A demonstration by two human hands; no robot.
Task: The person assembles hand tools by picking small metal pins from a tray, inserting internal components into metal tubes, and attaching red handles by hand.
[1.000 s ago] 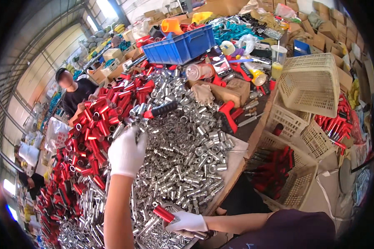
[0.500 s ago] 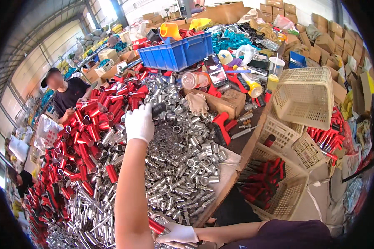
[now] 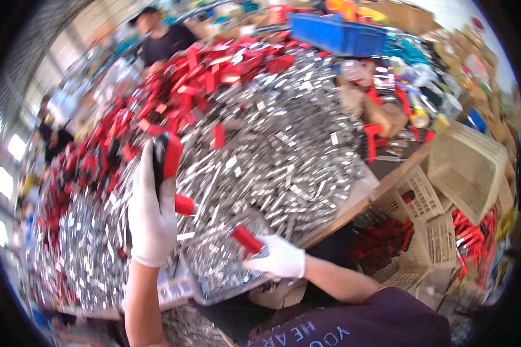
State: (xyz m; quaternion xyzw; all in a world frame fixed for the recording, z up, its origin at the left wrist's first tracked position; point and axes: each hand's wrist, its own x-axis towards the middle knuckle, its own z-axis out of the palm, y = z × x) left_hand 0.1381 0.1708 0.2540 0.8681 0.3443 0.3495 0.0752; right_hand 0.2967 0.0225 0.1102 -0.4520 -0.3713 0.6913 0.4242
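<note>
My left hand, in a white glove, is raised over the metal parts with its fingers wrapped round a red-and-black tool handle. A short red cylinder sticks out beside the palm; whether it belongs to the handle, I cannot tell. To the right and lower, my gloved right hand grips a red tube with a metal end, tilted up to the left. Beneath it stands a grey tray of small shiny parts. Motion blur smears the picture.
Silver metal parts heap across the table, with red tubes behind and to the left. A blue crate stands at the back. Cream plastic baskets are on the right, past the table edge. Another person is across the table.
The view has shifted, so the table contents sit further right. My left hand has drawn back from the far pile and now holds the red-and-black handle. My right hand still holds the red tube.
</note>
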